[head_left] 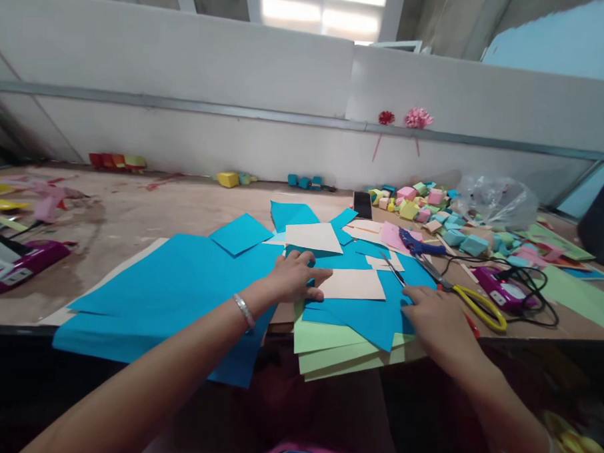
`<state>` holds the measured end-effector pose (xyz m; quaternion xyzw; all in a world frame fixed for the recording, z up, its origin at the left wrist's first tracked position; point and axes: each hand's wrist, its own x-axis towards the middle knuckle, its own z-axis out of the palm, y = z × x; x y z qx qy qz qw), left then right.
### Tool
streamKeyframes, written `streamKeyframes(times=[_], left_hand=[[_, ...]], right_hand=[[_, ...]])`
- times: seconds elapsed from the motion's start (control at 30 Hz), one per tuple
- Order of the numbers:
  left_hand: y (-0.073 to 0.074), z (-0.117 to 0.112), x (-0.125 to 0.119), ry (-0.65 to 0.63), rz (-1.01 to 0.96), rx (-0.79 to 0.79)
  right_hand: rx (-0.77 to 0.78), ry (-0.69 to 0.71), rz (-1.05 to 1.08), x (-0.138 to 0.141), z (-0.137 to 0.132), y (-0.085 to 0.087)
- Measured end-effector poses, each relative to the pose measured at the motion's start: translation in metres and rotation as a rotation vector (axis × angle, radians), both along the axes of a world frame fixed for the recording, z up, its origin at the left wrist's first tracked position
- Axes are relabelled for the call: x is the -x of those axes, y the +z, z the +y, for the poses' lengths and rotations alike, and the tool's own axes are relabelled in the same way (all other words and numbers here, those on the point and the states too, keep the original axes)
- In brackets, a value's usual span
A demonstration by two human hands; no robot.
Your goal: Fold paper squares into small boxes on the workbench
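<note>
A long wooden surface (193,205) runs against a white wall. The biggest thing on it is one large blue sheet (163,294) hanging over the near edge. Right of it lies a stack of green sheets (336,351), at least three edges showing, with a blue piece (373,316) on top and one peach square (352,284) on that. A second pale square (314,237) lies farther back among smaller blue offcuts. The left hand (294,277) lies flat, fingers spread, on the blue paper, touching the peach square's left edge. The right hand (435,319) rests open, fingers together, on the blue piece's right corner, holding nothing. Just beside it lie yellow-handled scissors (471,302). Behind are one blue glue gun (418,245), a heap of small foam blocks (433,209) too many to count, one clear bag (498,198) whose contents I cannot tell, and a dark phone (363,204)
</note>
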<state>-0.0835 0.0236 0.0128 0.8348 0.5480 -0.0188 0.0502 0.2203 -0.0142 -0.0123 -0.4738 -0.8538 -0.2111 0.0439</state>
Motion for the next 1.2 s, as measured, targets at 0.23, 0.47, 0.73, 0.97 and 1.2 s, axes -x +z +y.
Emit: streamKeyframes(times=[0.23,0.47,0.73,0.97,1.2], left_hand=[[0.001,-0.006,-0.012,0.054,-0.033,-0.064],[-0.001,0.0,0.002,0.085,-0.528,-0.003],[0.031,0.04,0.034,0.339,-0.956,-0.025],[0.037,0.06,0.053,0.326,-1.41,0.617],[0.01,0.05,0.051,0.233,-1.583,0.938]], right_hand=[[0.282,0.312,0.319,0.054,0.075,0.022],[0.416,0.399,0.246,0.085,0.101,0.018],[0.23,0.536,0.426,0.095,0.131,0.076],[-0.41,0.793,0.856,0.103,0.12,0.056],[-0.344,0.882,0.883,0.106,0.114,0.037]])
